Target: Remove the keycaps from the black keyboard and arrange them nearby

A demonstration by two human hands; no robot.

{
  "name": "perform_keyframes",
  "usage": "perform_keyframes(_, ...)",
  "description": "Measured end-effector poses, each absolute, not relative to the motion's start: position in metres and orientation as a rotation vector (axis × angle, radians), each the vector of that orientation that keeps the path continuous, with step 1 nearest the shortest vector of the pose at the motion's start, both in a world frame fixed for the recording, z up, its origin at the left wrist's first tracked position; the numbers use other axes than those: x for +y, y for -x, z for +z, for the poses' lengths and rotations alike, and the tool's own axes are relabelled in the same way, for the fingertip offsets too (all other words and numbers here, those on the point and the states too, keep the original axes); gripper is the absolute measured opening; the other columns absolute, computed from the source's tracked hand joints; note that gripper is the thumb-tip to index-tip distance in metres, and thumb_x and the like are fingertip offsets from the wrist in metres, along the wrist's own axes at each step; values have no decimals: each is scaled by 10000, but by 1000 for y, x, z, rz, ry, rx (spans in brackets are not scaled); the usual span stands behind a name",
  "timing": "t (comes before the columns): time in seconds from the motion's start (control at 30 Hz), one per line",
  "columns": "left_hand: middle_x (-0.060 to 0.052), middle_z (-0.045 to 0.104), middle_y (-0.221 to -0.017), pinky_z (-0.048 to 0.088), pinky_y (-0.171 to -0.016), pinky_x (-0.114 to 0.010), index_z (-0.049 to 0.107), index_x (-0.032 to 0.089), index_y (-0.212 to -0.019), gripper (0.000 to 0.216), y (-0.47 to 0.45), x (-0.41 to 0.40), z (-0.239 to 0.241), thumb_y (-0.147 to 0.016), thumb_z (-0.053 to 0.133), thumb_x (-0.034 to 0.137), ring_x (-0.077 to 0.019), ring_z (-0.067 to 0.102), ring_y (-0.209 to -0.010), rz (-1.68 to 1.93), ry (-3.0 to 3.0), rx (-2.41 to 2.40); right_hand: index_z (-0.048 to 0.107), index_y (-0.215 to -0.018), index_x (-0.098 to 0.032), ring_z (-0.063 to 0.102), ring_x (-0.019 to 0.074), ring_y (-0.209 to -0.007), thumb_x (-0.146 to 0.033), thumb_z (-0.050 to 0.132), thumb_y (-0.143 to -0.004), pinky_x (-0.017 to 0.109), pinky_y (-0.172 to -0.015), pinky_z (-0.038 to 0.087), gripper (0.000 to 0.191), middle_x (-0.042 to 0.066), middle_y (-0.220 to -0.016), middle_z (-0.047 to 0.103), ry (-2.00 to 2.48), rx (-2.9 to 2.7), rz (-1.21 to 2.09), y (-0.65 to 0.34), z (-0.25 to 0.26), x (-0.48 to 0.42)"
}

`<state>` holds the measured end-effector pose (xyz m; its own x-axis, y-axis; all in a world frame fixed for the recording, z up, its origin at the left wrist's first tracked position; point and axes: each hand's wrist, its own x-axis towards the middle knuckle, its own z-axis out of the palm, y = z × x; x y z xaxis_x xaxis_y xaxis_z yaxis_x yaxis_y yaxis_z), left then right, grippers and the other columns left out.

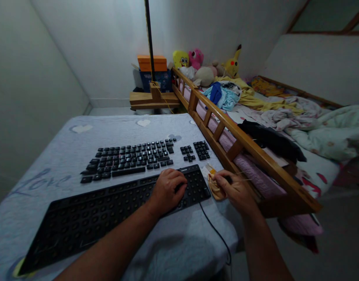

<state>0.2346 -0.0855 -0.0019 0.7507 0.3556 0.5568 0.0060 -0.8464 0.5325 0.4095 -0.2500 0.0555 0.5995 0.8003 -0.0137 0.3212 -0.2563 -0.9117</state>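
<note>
A black keyboard base (103, 210) with its keycaps removed lies across the near part of a table covered with a pale blue cloth (62, 156). The removed black keycaps (132, 158) are laid out in keyboard order behind it. My left hand (167, 191) rests curled on the right end of the base. Beside that end, my right hand (236, 191) pinches a thin wooden stick over a small tan cloth (216, 189).
The keyboard's black cable (217, 234) runs off the table's front edge. A wooden bed rail (226, 134) borders the table on the right, with bedding, clothes and plush toys (208, 66) beyond. A wooden stand with a pole (152, 93) and boxes sits behind.
</note>
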Motion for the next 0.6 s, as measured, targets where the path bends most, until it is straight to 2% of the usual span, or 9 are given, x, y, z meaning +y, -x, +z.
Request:
perform_keyframes(0.17,-39,695,-901,451,-818,-386,669,192,-859,70,-235,-85,-3,-848,618,145,-206,595,-866,904,-2450,265,635,-787,-188,543,138,-569,-433,598,-855,244,-534,427,257,-2,-667,594,1922,-948,545,-397,48,-263)
perform_keyframes(0.3,-38,692,-889,450,-813,-381,666,189,-846,61,-236,-85,-3,-846,622,147,-205,592,-865,913,-2454,269,653,-777,-196,634,186,-752,-380,620,-841,281,-715,479,198,20,-765,663,1999,-977,388,-383,40,-269)
perform_keyframes(0.37,-36,691,-888,449,-812,-378,666,189,-845,60,-235,-85,-3,-844,623,146,-204,593,-866,913,-2458,267,674,-806,-202,648,199,-803,-382,627,-840,290,-753,482,190,25,-804,686,2035,-957,317,-376,34,-270)
perform_keyframes(0.6,-36,692,-897,451,-834,-380,664,192,-853,71,-235,-85,-3,-848,614,142,-204,597,-878,911,-2463,258,672,-842,-204,653,169,-745,-343,649,-859,260,-715,494,142,9,-782,689,2003,-1014,37,-360,10,-271)
